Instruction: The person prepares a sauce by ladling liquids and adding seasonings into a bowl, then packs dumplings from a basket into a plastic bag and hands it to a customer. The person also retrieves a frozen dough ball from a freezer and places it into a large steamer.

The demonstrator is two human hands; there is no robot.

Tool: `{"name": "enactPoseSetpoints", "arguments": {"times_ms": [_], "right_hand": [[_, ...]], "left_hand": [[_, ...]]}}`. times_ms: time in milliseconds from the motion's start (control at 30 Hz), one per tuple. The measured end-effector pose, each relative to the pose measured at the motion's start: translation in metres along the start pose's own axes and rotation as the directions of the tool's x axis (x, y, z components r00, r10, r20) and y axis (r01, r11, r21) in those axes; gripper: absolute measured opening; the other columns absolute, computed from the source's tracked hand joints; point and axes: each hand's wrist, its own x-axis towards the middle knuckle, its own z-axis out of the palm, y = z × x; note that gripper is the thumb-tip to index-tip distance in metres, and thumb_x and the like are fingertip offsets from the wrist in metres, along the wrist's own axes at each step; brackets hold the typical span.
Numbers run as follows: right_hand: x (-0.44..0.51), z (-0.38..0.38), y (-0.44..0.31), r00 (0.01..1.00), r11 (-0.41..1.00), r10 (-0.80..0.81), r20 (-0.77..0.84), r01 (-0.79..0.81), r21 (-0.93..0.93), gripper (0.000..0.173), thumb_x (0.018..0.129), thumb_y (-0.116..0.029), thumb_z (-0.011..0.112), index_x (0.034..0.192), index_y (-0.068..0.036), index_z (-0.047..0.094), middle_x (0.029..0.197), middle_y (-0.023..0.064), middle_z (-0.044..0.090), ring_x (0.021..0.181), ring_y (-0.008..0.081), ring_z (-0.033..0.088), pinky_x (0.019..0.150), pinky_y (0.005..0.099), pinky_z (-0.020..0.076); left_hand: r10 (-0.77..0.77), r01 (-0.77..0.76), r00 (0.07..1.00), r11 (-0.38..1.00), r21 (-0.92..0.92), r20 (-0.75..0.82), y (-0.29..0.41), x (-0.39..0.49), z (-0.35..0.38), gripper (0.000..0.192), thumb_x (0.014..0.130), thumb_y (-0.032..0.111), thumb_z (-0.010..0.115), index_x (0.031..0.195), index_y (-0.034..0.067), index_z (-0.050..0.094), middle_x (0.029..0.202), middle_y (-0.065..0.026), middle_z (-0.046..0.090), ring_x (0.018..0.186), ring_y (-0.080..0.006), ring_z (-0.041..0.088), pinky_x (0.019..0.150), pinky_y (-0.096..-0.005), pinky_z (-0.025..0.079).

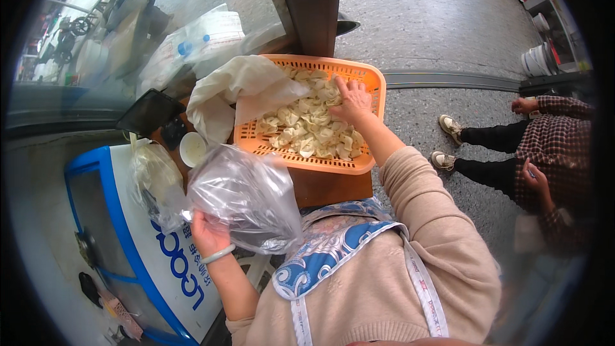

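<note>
An orange plastic basket [370, 161] with slotted sides holds a loose pile of folded, pale wontons [307, 127]. My right hand [355, 101] reaches over its right side, thumb and fingers apart and touching the pile; no wonton is plainly gripped. In my left hand [210, 233] is the edge of a large, clear plastic bag [250, 197], which hangs between my body and the basket. No contents show in the bag. A whitish cloth [240, 86] drapes over the basket's left end and covers part of the wontons.
The basket rests on a brown wooden surface [331, 187]. Left of it are a white cup [193, 149], a filled plastic bag [156, 178], a dark tablet-like panel [151, 111] and a blue-white freezer [144, 211]. A glass door frame [317, 9] stands behind. Another person [547, 154] stands at right.
</note>
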Motion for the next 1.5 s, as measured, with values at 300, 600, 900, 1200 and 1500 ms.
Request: {"name": "enactPoseSetpoints", "arguments": {"times_ms": [300,600,900,1200,1500], "right_hand": [[0.016,0.009,-0.028,0.984,0.984,0.176,-0.007,-0.176,-0.016,0.088,0.064,-0.037,0.076,0.137,-0.025,0.027,0.124,0.0163,0.04,0.116,0.0388,0.038,0.086,0.0453,0.0463],[0.023,0.022,-0.03,0.959,0.961,0.271,-0.082,-0.265,0.08,0.072,0.064,-0.027,0.074,0.126,-0.029,0.037,0.121,0.0152,0.04,0.109,0.0374,0.043,0.08,0.0427,0.0497],[0.038,0.043,0.011,0.955,0.938,0.161,-0.249,-0.07,0.34,0.049,0.064,-0.018,0.07,0.11,-0.023,0.056,0.103,0.0135,0.054,0.096,0.0328,0.053,0.077,0.04,0.0484],[-0.003,-0.039,0.037,0.998,-0.016,0.06,-0.003,0.004,1.0,0.051,0.066,-0.013,0.066,0.115,-0.012,0.053,0.094,0.0012,0.061,0.078,0.0139,0.06,0.053,0.0271,0.0464],[-0.108,-0.028,-0.072,0.855,-0.522,-0.499,-0.138,-0.17,0.836,0.058,0.068,-0.022,0.071,0.118,-0.004,0.049,0.11,0.0092,0.058,0.096,0.0208,0.06,0.083,0.0344,0.0504]], "left_hand": [[-0.176,0.167,0.981,0.981,-0.101,-0.08,-0.026,0.026,0.002,0.034,0.092,0.027,0.043,0.116,0.004,0.051,0.107,-0.0105,0.06,0.092,-0.0268,0.058,0.067,-0.0415,0.048],[-0.203,0.203,0.979,0.979,-0.003,-0.013,-0.03,0.009,0.012,0.037,0.091,0.025,0.044,0.121,0.003,0.048,0.11,-0.0136,0.06,0.089,-0.0304,0.06,0.063,-0.044,0.051],[-0.164,0.165,0.986,0.985,-0.041,0.043,-0.041,-0.022,-0.019,0.04,0.09,0.021,0.045,0.124,0.001,0.045,0.112,-0.0162,0.058,0.09,-0.0316,0.06,0.065,-0.0465,0.053],[-0.149,0.155,0.987,0.981,-0.116,0.059,-0.09,-0.003,-0.038,0.037,0.089,0.017,0.048,0.124,0.005,0.046,0.115,-0.0135,0.057,0.099,-0.0309,0.057,0.076,-0.0494,0.049],[-0.235,0.261,0.953,0.958,-0.123,0.193,-0.133,0.037,-0.037,0.031,0.089,0.017,0.05,0.118,0.007,0.049,0.111,-0.0112,0.059,0.098,-0.0286,0.059,0.079,-0.0476,0.051]]}}
